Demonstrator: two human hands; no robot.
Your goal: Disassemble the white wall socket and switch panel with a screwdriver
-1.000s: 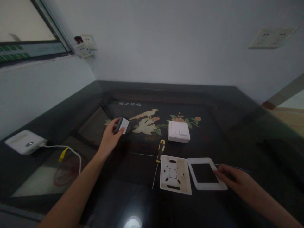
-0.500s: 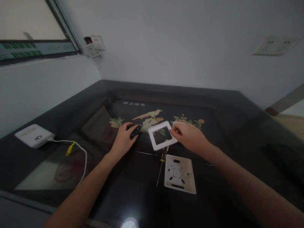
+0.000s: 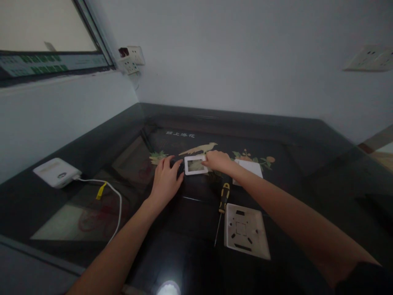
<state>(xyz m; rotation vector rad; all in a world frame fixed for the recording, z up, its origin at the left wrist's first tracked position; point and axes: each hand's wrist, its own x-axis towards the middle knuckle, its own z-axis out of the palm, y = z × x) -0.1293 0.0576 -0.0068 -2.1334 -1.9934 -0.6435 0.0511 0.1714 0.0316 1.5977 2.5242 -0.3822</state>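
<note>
My right hand (image 3: 217, 160) pinches the right edge of a white square switch-plate frame (image 3: 187, 171), whose middle is an open window. Close to the frame's left side, my left hand (image 3: 166, 176) curls its fingers around a small black object (image 3: 181, 167), mostly hidden, so its kind is unclear. A screwdriver (image 3: 224, 197) with a yellow and black handle lies nearer to me, its tip towards me. Beside it sits a white wall mounting box (image 3: 245, 230), open side up. A flat white panel (image 3: 250, 167) lies partly behind my right forearm.
All this is on a dark glossy table (image 3: 184, 229) with a bird and flower pattern. At the left lies a white device (image 3: 57, 172) with a white cable (image 3: 120, 205) and a yellow tag (image 3: 100, 191). Wall sockets (image 3: 135, 55) are in the far corner.
My right hand has moved left and lowered the white frame towards the tabletop, close to my left hand. The white panel and the screwdriver's handle now show more fully.
</note>
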